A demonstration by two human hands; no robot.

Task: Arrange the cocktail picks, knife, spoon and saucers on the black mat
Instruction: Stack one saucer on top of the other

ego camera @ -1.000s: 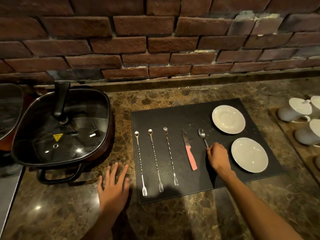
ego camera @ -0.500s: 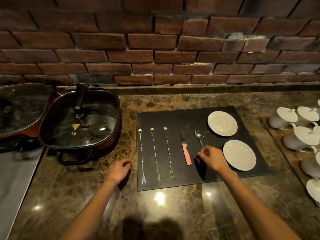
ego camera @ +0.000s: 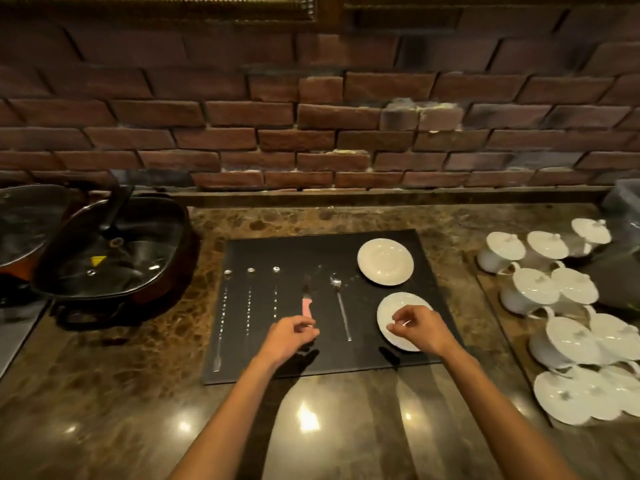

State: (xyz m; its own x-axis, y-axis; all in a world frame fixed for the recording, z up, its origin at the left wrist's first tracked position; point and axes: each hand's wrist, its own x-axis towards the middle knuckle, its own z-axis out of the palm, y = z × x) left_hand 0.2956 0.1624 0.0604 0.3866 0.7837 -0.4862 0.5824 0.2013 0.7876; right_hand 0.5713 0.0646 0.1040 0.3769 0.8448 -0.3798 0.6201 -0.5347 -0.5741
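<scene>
Black mat (ego camera: pixel 322 362): left hand (ego camera: pixel 290 337) fingers curled at pink-handled knife (ego camera: pixel 307 304), grip unclear; right hand (ego camera: pixel 420 330) loosely curled, empty, over near saucer (ego camera: pixel 385 323).

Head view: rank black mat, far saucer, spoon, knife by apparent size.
1. black mat
2. far saucer
3. spoon, long but thin
4. knife, shortest showing; the left hand hides its handle end, so unsure against the spoon.

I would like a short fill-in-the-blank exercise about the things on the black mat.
1. The knife has a ___ handle.
2. The number of saucers on the black mat is ___.
3. The spoon lies between the knife and the ___.
4. The right hand is over the ___ saucer.

Missing words: pink; two; saucers; nearer
</scene>
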